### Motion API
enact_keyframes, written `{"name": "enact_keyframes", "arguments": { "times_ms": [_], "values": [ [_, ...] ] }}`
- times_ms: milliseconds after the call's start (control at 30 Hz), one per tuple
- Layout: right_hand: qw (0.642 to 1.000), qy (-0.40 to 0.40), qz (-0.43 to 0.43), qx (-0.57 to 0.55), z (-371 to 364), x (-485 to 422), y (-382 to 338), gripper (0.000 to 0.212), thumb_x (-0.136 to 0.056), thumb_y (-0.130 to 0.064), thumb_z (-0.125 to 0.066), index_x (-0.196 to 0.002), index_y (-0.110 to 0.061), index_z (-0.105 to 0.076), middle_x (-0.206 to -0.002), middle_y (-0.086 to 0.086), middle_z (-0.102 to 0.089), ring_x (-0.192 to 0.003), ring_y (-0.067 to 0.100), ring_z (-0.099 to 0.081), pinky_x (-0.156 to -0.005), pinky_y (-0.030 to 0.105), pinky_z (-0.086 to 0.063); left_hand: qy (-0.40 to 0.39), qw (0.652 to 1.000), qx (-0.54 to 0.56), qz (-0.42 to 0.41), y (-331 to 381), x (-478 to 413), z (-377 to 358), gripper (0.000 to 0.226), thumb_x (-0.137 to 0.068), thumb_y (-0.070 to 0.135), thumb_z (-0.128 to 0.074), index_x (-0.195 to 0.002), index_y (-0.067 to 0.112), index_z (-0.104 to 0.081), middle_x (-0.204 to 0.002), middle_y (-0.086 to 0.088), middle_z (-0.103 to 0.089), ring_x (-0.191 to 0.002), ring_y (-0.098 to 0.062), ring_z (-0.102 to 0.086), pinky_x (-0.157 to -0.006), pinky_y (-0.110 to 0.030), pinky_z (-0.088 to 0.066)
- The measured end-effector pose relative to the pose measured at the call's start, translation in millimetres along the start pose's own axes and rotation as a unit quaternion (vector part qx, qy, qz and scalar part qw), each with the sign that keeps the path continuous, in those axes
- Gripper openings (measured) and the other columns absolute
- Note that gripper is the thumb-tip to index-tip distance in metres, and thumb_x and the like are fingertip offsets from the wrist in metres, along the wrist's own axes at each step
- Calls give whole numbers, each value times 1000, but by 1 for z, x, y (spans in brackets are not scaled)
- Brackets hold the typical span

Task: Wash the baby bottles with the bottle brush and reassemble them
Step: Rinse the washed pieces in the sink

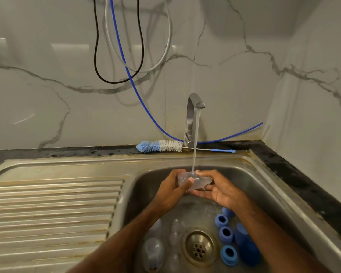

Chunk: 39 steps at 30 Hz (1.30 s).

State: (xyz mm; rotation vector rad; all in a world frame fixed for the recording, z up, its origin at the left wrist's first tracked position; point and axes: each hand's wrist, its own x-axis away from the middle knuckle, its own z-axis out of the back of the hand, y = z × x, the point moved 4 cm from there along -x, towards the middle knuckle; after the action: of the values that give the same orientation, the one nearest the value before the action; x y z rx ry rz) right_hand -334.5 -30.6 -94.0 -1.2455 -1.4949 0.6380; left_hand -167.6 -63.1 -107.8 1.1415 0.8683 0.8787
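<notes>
**A:** Centre of frame, just below the middle: the clear bottle point(193, 180) lies on its side under the water stream point(195, 144) from the tap point(193, 113), inside the sink point(264, 186). Which hand does what?

**B:** Left hand point(173, 191): fingers curled round one end, thumb laid across the top. Right hand point(220, 191): palm up, fingers close together beneath the other end, thumb on top. It cradles more than it clamps. The bottle is blurred, so I cannot tell which end is the mouth.

**A:** And the bottle brush point(161, 146)?

**B:** Upper centre, on the counter ledge point(67, 151) behind the sink, bristles to the left, handle to the right of the tap. Neither hand touches it. From here I judge this a rinse early in the task, not the scrub.

**A:** How to do it well, then?

**B:** Turn the mouth up into the stream so the inside fills, roll the bottle between both hands, then tip it out. Wet plastic is likely slippery, so a firm left grip with the right hand under it suits.

**A:** The other parts?

**B:** Lower right: blue collars point(225, 234) beside the drain point(199, 246). Lower centre-left: spare clear bottles point(153, 253) and what look like teats point(174, 226) on the basin floor. Rinsing low in the basin should spare the draining board point(53, 203), at left, from splashes.
</notes>
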Motion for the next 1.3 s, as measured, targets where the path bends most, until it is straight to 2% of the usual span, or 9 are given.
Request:
{"name": "enact_keyframes", "arguments": {
  "times_ms": [100,233,433,667,867,967,1067,1200,1300],
  "values": [
    [1000,-17,1,-12,-2,3,-2,47,-77,-12,-76,-120,1,-63,-117,29,-68,-107,43,-69,-85,48,-62,25,998,60,15,-6,-2,1,41,-95,31,-69,-131,20,-51,-117,-7,-70,-98,-15,-75,-80,-31,-62],
    [993,-31,-19,117,2,2,-2,49,-78,-25,-79,-119,-3,-64,-106,22,-75,-106,39,-71,-92,46,-58,58,995,85,12,-7,-8,2,54,-91,49,-62,-125,7,-62,-110,-13,-74,-97,-26,-75,-78,-35,-62],
    [966,-103,-27,234,-6,6,3,37,-88,-19,-72,-122,-8,-63,-114,16,-74,-108,33,-71,-90,43,-59,73,995,-44,-47,3,-13,-11,27,-103,36,-58,-125,22,-66,-110,2,-73,-96,-9,-72,-77,-23,-60],
    [916,-13,64,397,-9,-3,3,19,-91,-13,-72,-109,-13,-65,-109,10,-72,-102,22,-70,-94,40,-58,76,977,-139,-140,12,-10,-20,33,-92,33,-74,-125,29,-71,-119,16,-71,-105,6,-67,-86,-13,-54],
    [952,-74,16,296,-19,-5,13,42,-93,3,-58,-132,-10,-50,-121,14,-64,-104,26,-70,-79,37,-63,58,993,-21,-103,11,-11,-25,26,-103,35,-58,-126,24,-54,-107,-4,-70,-91,-17,-73,-76,-31,-61],
    [933,-58,42,354,-15,-8,8,42,-95,-10,-63,-133,-15,-47,-119,10,-64,-96,20,-69,-72,29,-61,10,998,66,-4,1,-16,-26,50,-101,50,-52,-139,26,-32,-120,-10,-64,-99,-21,-74,-79,-32,-62],
    [932,-47,67,352,-15,-10,0,30,-99,-27,-62,-124,-11,-59,-105,12,-70,-82,19,-67,-66,31,-55,-6,991,103,85,-12,-23,-24,86,-85,80,-53,-145,21,-36,-128,-12,-62,-107,-23,-72,-88,-40,-62],
    [982,-57,3,181,-15,-9,1,42,-102,-30,-49,-120,6,-61,-85,16,-68,-61,21,-59,-48,28,-41,9,963,220,155,-9,-19,-35,55,-101,58,-46,-137,16,-48,-122,-19,-68,-102,-32,-74,-92,-56,-59],
    [988,-118,-25,97,-10,-4,-4,45,-95,-33,-44,-112,3,-64,-83,20,-66,-57,23,-54,-40,25,-33,-2,946,286,153,-2,-18,-37,47,-105,47,-48,-132,10,-58,-96,-17,-68,-79,-29,-68,-93,-56,-57]
  ]
}}
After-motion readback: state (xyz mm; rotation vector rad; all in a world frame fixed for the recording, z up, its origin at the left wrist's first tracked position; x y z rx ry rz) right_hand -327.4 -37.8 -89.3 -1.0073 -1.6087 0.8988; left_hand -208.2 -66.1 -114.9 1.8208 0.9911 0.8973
